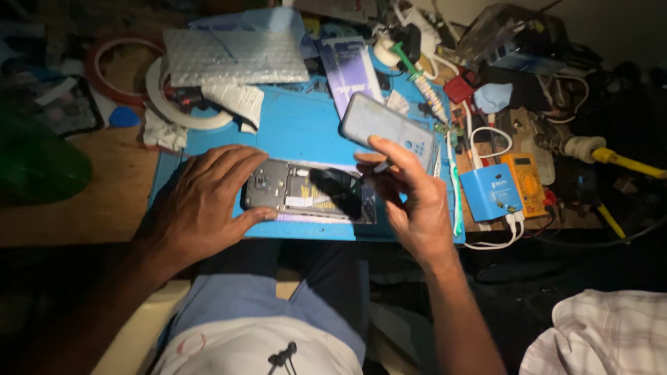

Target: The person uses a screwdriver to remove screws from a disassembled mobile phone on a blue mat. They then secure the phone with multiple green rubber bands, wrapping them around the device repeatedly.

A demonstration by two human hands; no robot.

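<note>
An opened phone point(306, 193) with its back cover off lies on a blue work mat point(292, 132), its inner parts showing. My left hand point(201, 198) rests flat on the mat and holds the phone's left end steady. My right hand point(410, 194) hovers at the phone's right end, thumb and forefinger pinched together over it; whether they hold something small I cannot tell. A grey phone back cover point(385, 128) lies tilted just behind my right hand.
Bubble wrap point(233, 55), a roll of white tape point(163, 97), a red tape ring point(104, 69) and a syringe point(424, 87) crowd the back of the bench. A blue box point(490, 191), an orange multimeter point(528, 184) and cables sit at the right. Someone's checked sleeve point(604, 333) shows at bottom right.
</note>
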